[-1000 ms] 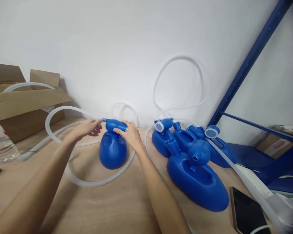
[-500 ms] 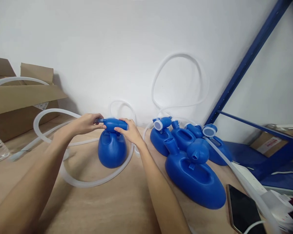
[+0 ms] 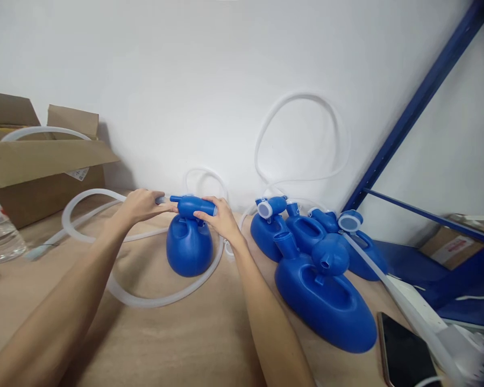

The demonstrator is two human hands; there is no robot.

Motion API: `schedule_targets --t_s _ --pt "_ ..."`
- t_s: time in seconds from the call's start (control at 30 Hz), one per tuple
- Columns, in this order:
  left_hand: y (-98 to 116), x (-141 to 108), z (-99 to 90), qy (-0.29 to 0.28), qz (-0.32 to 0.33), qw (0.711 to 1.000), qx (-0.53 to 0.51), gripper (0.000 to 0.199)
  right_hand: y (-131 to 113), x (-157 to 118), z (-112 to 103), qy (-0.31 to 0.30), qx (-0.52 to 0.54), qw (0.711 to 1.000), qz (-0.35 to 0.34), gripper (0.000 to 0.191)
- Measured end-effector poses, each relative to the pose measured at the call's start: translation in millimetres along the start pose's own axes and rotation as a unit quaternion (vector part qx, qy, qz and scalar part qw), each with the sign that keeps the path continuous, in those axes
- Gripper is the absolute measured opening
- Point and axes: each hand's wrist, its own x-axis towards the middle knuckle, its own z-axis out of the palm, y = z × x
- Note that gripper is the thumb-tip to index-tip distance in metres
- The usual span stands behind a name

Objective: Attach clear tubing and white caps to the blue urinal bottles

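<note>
Bottle (image 3: 189, 252) sat on the table (image 3: 173, 349) just below the grip, with the spout (image 3: 193, 206) held across its top. Other bottles (image 3: 322, 306) were grouped off to the right of the grip; a box (image 3: 44, 196) was beyond it to the left. The hose (image 3: 149, 302) curved round the near side of the bottle, below both hands. The right hand (image 3: 223, 217) was closed on the spout's wide end; the left hand (image 3: 143, 205) pinched a hose end just beside the nozzle (image 3: 176, 199).

The step in hand looked like lining up hose and nozzle; a push between them would call for a steady spout and a straight hose end.

Fingers hid the spout's wide rim and much of the hose end, so a small gap or contact there could not be told. The spout covered the bottle's mouth, the left forearm hid part of the hose, and the frame cut off the box.
</note>
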Motion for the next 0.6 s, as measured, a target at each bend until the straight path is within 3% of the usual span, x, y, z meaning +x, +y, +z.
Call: schedule_targets --t_s 0.13,0.23,0.3,0.4,0.47,0.53,0.6 --pt "-10 5 -5.5 -0.084 0.008 0.996 0.009 0.063 1 0 -2 -0.025 0.031 0.999 0.031 0.059" --pt "-24 10 -9.2 -0.173 -0.012 0.985 -0.005 0.059 4 2 -6 -0.018 0.145 0.983 0.107 0.075" --pt "-32 10 -8.7 -0.128 -0.014 0.991 0.021 0.055 7 4 -10 -0.006 0.225 0.961 0.160 0.071" --pt "-38 9 -1.1 0.062 -0.003 0.997 0.054 0.056 11 5 -13 0.012 0.267 0.946 0.182 0.058" --pt "-37 9 5.7 0.137 -0.030 0.990 0.026 0.062 11 5 -13 0.021 0.272 0.946 0.177 0.053" --pt "-31 11 9.4 0.154 -0.065 0.986 -0.016 0.068 11 4 -13 0.027 0.278 0.945 0.168 0.048" --pt "-20 13 7.9 0.126 -0.067 0.987 -0.070 0.072 9 3 -12 0.034 0.280 0.947 0.155 0.041"
